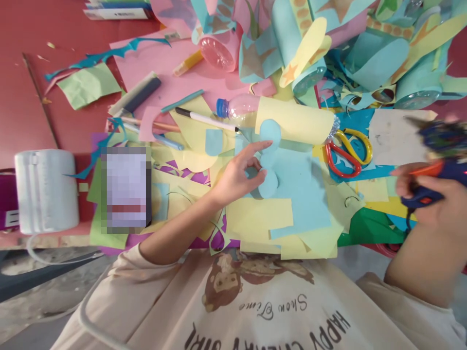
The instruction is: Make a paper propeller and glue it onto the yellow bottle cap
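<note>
My left hand rests over the paper pile with its fingers apart. Its index fingertip touches a round light-blue paper cutout, and its thumb lies at a second round blue cutout. Under these is a larger light-blue sheet. At the right, my right hand is wrapped round a dark blue glue gun with an orange trigger; motion blurs it somewhat. Just beyond the left hand lies a clear plastic bottle with a blue cap, its body wrapped in pale yellow paper.
Red-and-yellow-handled scissors lie by the bottle's base. A white marker lies left of it. A phone and a white case are at the left. Paper-covered bottle crafts crowd the back. A dark blurred item is beyond the glue gun.
</note>
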`<control>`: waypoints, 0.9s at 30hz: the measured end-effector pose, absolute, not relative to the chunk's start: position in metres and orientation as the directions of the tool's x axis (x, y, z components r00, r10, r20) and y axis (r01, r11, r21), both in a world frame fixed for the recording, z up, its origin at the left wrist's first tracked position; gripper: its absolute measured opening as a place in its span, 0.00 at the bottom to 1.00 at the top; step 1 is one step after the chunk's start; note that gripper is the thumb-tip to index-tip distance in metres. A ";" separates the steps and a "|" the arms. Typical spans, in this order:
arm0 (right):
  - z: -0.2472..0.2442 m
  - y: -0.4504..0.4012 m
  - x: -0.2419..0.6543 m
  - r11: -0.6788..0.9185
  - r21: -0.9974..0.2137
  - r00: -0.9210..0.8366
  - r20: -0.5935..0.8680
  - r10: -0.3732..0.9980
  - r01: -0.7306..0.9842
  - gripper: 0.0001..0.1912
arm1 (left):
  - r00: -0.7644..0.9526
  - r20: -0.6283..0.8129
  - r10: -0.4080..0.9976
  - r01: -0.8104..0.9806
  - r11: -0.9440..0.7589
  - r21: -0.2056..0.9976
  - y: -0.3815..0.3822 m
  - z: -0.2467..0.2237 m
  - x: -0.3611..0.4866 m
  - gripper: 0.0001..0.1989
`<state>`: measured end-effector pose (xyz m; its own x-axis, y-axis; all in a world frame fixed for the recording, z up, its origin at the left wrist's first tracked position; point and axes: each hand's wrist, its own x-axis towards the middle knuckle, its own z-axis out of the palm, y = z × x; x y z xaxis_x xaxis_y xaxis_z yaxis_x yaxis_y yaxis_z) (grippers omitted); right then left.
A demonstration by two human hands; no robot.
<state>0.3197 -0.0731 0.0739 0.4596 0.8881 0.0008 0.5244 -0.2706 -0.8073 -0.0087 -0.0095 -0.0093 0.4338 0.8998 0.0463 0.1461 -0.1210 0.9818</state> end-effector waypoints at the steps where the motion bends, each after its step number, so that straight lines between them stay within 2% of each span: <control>1: 0.076 -0.072 0.310 -0.306 -0.879 0.378 -0.161 0.912 0.365 0.09 | 0.432 0.043 0.901 0.146 -0.117 0.982 -0.010 -0.009 -0.009 0.26; 2: 0.076 -0.069 0.300 -0.371 -0.887 0.270 -0.299 0.915 0.276 0.05 | 0.429 0.044 0.902 0.142 -0.115 0.983 -0.009 -0.010 -0.008 0.27; 4: 0.070 -0.059 0.282 -0.422 -0.894 0.126 -0.406 0.905 0.152 0.01 | 0.418 0.050 0.907 0.141 -0.118 0.983 -0.009 -0.011 -0.008 0.28; 7: 0.053 -0.042 0.259 -0.417 -0.900 -0.136 -0.432 0.892 0.124 0.07 | 0.410 0.056 0.910 0.159 -0.132 0.978 -0.009 -0.011 -0.008 0.29; 10: 0.033 -0.029 0.243 -0.401 -0.906 -0.286 -0.423 0.860 0.133 0.10 | 0.418 0.064 0.906 0.164 -0.144 0.976 -0.009 -0.012 -0.008 0.30; 16: 0.010 -0.026 0.231 -0.385 -0.914 -0.268 -0.405 0.874 0.125 0.14 | 0.408 0.091 0.908 0.165 -0.171 0.971 -0.009 -0.018 -0.009 0.32; 27: 0.013 -0.032 0.226 -0.414 -0.894 -0.284 -0.447 0.848 0.173 0.13 | 0.419 0.176 0.891 0.182 -0.272 0.945 -0.014 -0.020 -0.009 0.35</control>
<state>0.2259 -0.0315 0.0126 -0.2843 0.8479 -0.4475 0.1729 -0.4137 -0.8938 -0.0085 -0.0139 -0.0201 0.4186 0.8910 0.1757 0.1817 -0.2717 0.9451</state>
